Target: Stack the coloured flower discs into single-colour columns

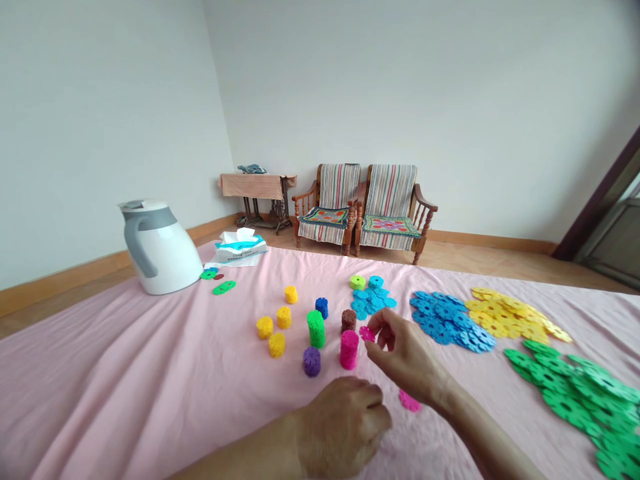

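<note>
My right hand (405, 350) pinches a pink snowflake disc (367, 333) between thumb and fingertips, just right of a tall pink disc stack (349, 350). Behind that stack stands a brown stack (349, 321). Closer to me is my left hand (345, 427), its fingers curled and the back of the hand turned up; whatever they may hold is hidden. Loose pink discs (410, 401) lie below my right wrist. Left of the pink stack are a green stack (316, 329), a purple stack (312, 361) and a dark blue stack (321, 307).
Several short yellow stacks (277, 345) stand farther left. Loose discs form light blue (373, 303), blue (447, 320), yellow (510, 315) and green (575, 383) piles. A white jug (170, 250) and a tissue box (241, 248) are at the back left of the pink cloth (200, 373).
</note>
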Available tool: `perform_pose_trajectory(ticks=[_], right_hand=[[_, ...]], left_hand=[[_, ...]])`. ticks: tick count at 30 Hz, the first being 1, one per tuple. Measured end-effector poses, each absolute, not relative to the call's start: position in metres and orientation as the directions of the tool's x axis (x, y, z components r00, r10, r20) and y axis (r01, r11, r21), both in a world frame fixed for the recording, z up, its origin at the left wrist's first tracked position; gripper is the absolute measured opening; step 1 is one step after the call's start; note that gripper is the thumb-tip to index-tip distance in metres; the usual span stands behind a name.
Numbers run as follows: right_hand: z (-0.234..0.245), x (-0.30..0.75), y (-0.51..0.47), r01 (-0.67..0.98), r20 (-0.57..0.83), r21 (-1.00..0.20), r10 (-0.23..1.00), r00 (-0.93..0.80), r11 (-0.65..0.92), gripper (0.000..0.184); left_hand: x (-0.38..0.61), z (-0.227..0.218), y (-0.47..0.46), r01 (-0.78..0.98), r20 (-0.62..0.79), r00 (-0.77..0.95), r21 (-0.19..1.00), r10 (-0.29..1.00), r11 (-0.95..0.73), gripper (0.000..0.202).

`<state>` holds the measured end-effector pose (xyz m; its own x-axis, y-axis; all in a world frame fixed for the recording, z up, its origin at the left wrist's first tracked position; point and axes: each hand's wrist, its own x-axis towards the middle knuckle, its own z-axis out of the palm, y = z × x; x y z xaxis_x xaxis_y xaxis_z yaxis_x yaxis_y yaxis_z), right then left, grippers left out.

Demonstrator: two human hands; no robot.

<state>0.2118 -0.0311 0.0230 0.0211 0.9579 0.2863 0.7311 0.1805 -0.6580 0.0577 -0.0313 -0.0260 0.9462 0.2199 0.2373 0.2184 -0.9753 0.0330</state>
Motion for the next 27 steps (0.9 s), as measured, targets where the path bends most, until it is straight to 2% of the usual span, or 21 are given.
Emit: perform_pose_trajectory(ticks=[9,18,27], right_hand=[[0.018,0.197,-0.021,0.774,0.386,-0.542,0.915,-0.115,0.326,0.008],[0.023,0.196,-0.019,0.821,0.347,-0.472,0.924,-0.161,0.32,0.011],[0.027,0.198,-0.021,0.814,0.35,-0.479,0.922,-0.166,0.329,0.01]], left_hand=[[0.056,-0.03,-0.03,0.22,0.225,0.95,0.003,0.215,-0.976,0.011],[0.055,-0.027,-0.032,0.233,0.206,0.951,0.013,0.231,-0.972,0.01],[0.054,-0.028,-0.031,0.229,0.213,0.951,0.003,0.224,-0.973,0.01]])
